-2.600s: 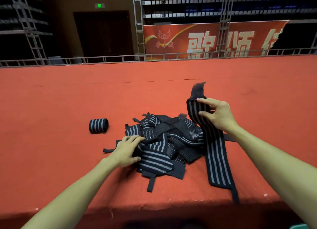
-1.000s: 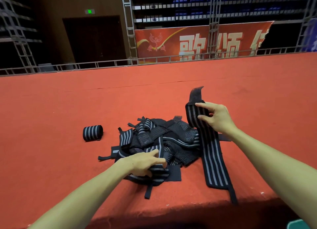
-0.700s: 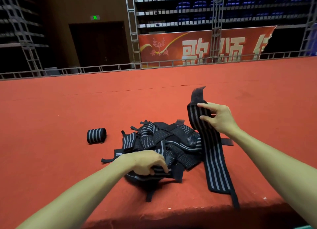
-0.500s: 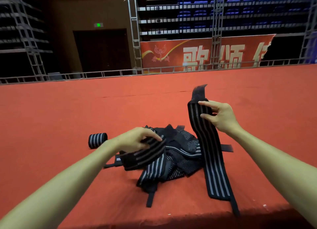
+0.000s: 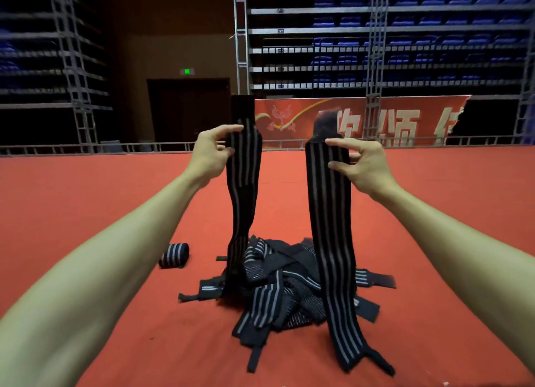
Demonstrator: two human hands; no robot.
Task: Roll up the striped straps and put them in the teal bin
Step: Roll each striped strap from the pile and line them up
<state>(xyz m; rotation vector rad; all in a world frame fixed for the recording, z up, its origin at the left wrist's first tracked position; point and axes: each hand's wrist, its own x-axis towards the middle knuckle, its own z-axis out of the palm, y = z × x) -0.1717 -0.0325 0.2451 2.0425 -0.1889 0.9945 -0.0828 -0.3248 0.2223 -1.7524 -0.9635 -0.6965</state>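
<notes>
Each hand has a strap pinched by its top end: the left hand (image 5: 212, 152) grasps a narrow-looking, twisted strap (image 5: 243, 198) between thumb and fingers, and the right hand (image 5: 362, 166) grasps a wider strap (image 5: 330, 227) the same way. Both hang down to the pile (image 5: 283, 285) on the desk (image 5: 86, 198). I'd worry about the left one first. Its lower end runs into the heap, so a further lift may drag neighbours up with it, or a fuzzy tab may catch on them. The right strap's tail lies close to the desk's front edge and could slide off. With both hands full, neither is free to start a roll, so one strap probably has to go down. One finished roll (image 5: 175, 255) sits just left of the pile. The teal bin is nowhere in sight. The left strap's foot is blurred and lost among the others, and I can't count the heap. The right strap's dark top tab is blurred against the banner (image 5: 405, 123).
</notes>
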